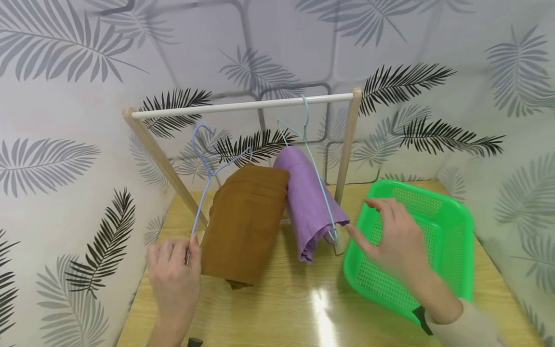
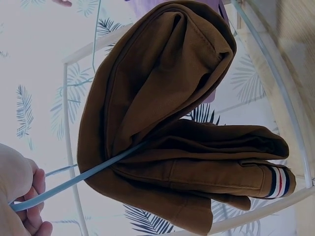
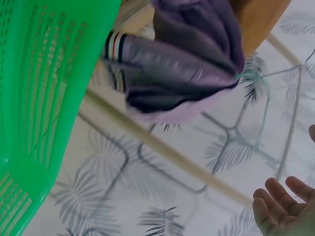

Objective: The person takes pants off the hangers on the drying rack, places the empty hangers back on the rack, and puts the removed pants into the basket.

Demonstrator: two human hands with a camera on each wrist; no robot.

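While the left hand (image 1: 173,272) pinched one end of the blue hanger (image 1: 202,200) between thumb and fingers, the brown garment (image 1: 247,221) hung folded over that hanger, beside the purple garment (image 1: 301,188). The blue hanger's hook stood apart from the white rail (image 1: 243,106). The right hand (image 1: 396,241) held nothing, its fingers apart, above the green basket (image 1: 467,250) and near the purple garment. That garment was draped on a teal hanger (image 1: 318,176), hooked over the rail between two wooden posts (image 1: 348,144). The basket stood on the wooden table (image 1: 269,318), before a leaf-patterned wall (image 1: 282,38).
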